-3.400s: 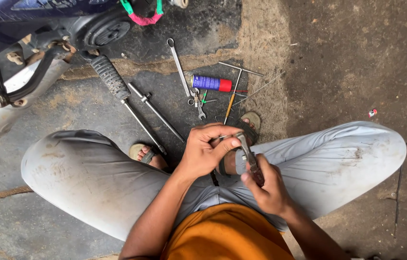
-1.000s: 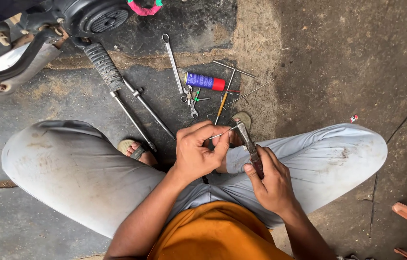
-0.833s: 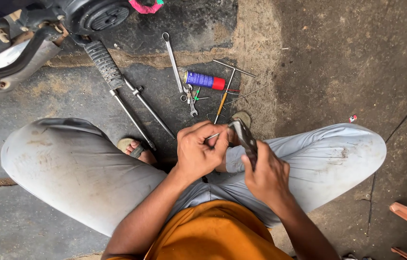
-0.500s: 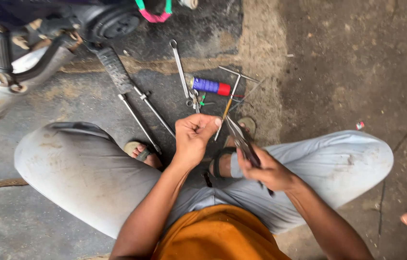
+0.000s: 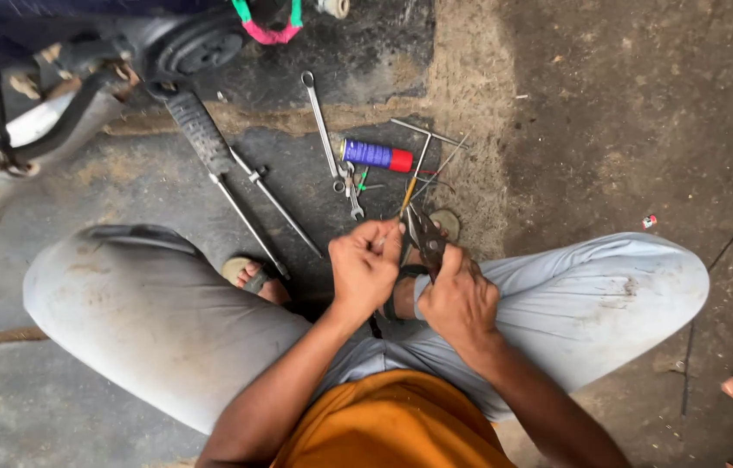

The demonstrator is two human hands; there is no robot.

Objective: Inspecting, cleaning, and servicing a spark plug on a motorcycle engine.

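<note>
We count one pair of pliers (image 5: 425,241), one blue can with a red cap (image 5: 377,156), one long spanner (image 5: 320,123), and two thin metal rods (image 5: 264,201) lying side by side on the floor (image 5: 609,104). Our right hand (image 5: 460,299) is closed around the pliers' handles, the tool's nose pointing up and away from us. Our left hand (image 5: 364,269) is curled, its fingertips pinching something small just beside the pliers' nose; we cannot tell what it is. Both hands work close together above our crossed legs, near the sandalled foot (image 5: 249,277). A motorcycle part (image 5: 184,52) sits at the top left.
</note>
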